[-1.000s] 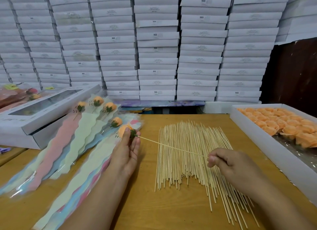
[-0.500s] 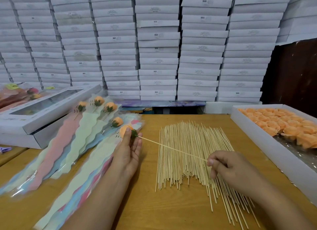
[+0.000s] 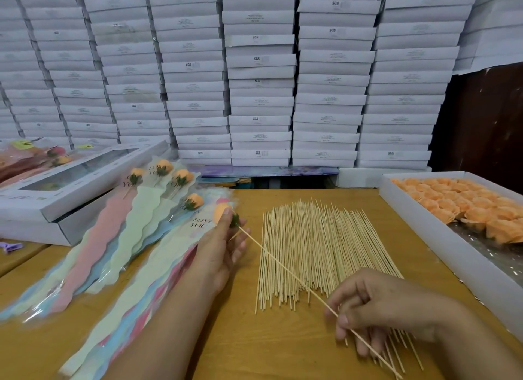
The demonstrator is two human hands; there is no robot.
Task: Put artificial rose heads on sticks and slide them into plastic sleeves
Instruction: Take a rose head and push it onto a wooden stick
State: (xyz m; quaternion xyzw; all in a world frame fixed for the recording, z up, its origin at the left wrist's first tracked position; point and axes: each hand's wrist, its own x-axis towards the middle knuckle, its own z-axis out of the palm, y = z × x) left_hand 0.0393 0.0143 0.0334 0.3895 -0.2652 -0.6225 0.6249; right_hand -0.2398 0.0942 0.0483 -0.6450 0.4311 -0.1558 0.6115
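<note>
place: packing workshop | evidence: wall of stacked white boxes (image 3: 260, 68); wooden worktable (image 3: 283, 345); bulk sticks (image 3: 317, 249)

Head-worn wide view, forward and down, close over the table (image 3: 283, 348).

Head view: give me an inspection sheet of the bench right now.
Surface: wooden table.
Job's things: rose head on stick; loose sticks; tray of rose heads; sleeved roses; empty sleeves.
Clutter: window box; purple clip.
Grippers: left hand holds the rose head; right hand pinches the stick.
Cables: nothing seen.
Surroundings: stacked white boxes.
</note>
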